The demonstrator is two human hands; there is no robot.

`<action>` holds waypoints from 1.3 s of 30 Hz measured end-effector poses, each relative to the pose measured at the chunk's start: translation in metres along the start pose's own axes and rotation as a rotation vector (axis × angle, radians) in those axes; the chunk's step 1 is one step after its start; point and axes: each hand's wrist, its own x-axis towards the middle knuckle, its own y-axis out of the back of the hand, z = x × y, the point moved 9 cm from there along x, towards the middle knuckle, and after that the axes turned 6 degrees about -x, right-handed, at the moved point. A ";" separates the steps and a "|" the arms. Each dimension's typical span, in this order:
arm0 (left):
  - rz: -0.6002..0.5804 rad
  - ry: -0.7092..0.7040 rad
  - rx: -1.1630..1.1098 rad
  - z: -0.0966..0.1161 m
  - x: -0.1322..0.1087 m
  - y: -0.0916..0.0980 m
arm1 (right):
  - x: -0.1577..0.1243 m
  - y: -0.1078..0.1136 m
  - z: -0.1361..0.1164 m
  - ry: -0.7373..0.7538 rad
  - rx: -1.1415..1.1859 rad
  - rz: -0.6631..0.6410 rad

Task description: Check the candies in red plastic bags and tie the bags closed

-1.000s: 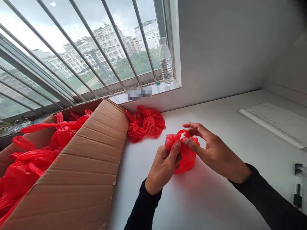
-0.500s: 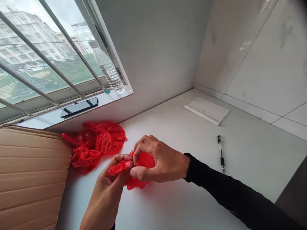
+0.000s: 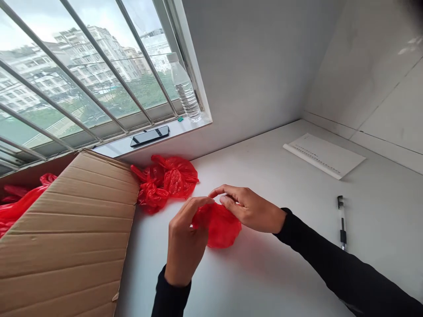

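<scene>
A thin, crumpled red plastic bag hangs between my two hands over the white tabletop. My left hand is closed on the bag's left side, its back toward me and most of the fingers hidden. With thumb and forefinger, my right hand pinches the bag's upper edge, close to the left fingertips. Beyond my left hand lies a heap of knotted red plastic bags, against the wall side of the table.
At left stands a cardboard box with more red bags inside. A phone and a water bottle are on the windowsill. To the right lie a notebook and a pen.
My view has swung left, bringing the box's inside into sight. My left hand has turned its back toward me, and the red bag now hangs lower from both hands.
</scene>
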 end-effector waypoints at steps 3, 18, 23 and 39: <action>0.021 -0.076 -0.006 0.002 -0.002 -0.005 | 0.001 -0.011 0.006 0.005 0.091 -0.151; -0.080 0.026 -0.012 -0.018 -0.004 -0.002 | 0.003 0.008 0.009 -0.074 0.066 0.060; 0.036 0.144 -0.017 -0.027 0.000 0.005 | 0.002 0.013 0.007 -0.059 0.061 0.123; 0.161 0.334 -0.107 -0.044 -0.003 0.014 | 0.002 0.015 0.011 -0.061 0.088 0.191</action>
